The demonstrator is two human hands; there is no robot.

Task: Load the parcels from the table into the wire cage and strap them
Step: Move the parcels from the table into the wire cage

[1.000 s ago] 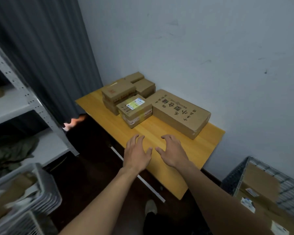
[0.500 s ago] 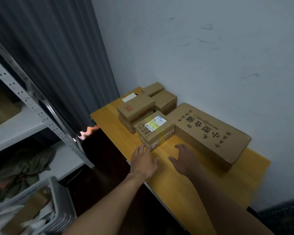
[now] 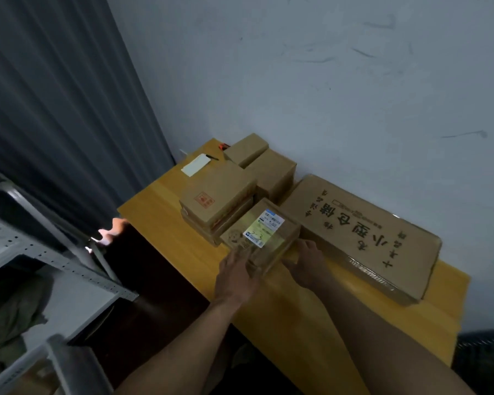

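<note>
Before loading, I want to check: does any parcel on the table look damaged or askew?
Nothing stands out. The parcels lie flat and look intact on the table; left hand and right hand hold the labelled parcel.

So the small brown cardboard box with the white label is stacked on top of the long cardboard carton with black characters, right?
Not on top. The head view shows the small brown cardboard box with the white label beside the long cardboard carton with black characters, on the yellow wooden table.
</note>
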